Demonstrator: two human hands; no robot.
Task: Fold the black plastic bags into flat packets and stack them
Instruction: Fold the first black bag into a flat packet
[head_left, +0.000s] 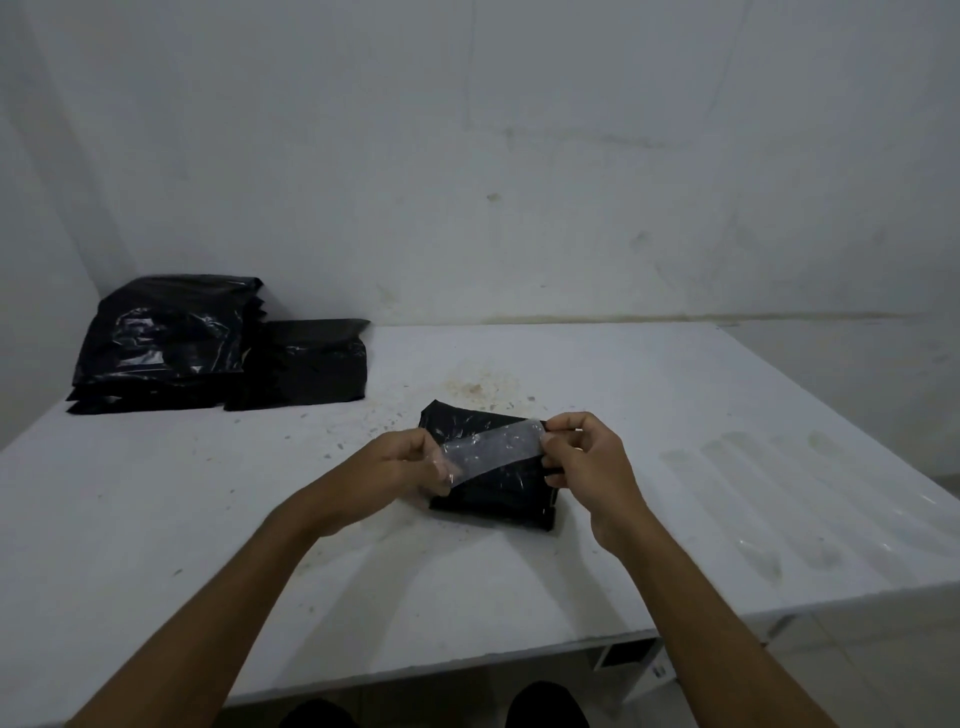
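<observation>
Now the left hand (402, 462) and right hand (584, 457) each pinch an end of clear tape (488, 447) over the folded packet (493, 478). Bare counter (675, 395) lies all around it

packet (493, 467) mid-table (156, 519) | bag stacks (166, 348) far-left, seemingly against wall (519, 156)

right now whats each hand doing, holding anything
Left hand: pinches the left end of the clear tape strip.
Right hand: pinches the strip's right end, above the folded black packet.
</observation>
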